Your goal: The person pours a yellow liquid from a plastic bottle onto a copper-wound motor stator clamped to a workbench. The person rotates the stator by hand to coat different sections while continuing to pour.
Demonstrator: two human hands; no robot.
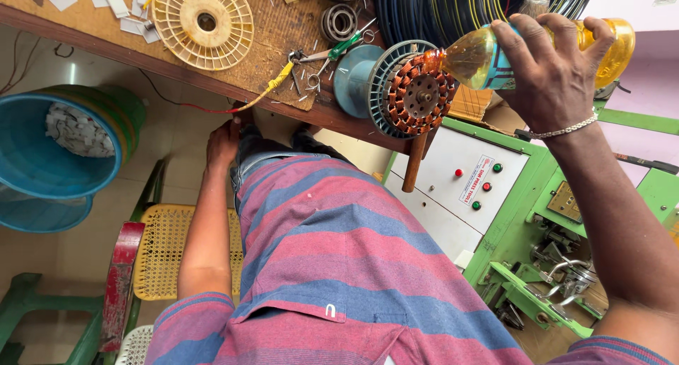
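Head view: my right hand (555,71) grips the tilted oil bottle (488,54); I keep its mouth over the copper-wound stator (417,95). My left hand (223,144) rests on my knee, fingers hidden.

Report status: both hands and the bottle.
Right hand gripping clear plastic bottle of amber liquid, tipped, mouth at copper-wound round stator. Left hand down by wooden bench edge, holding nothing visible. Nothing between bottle and stator.
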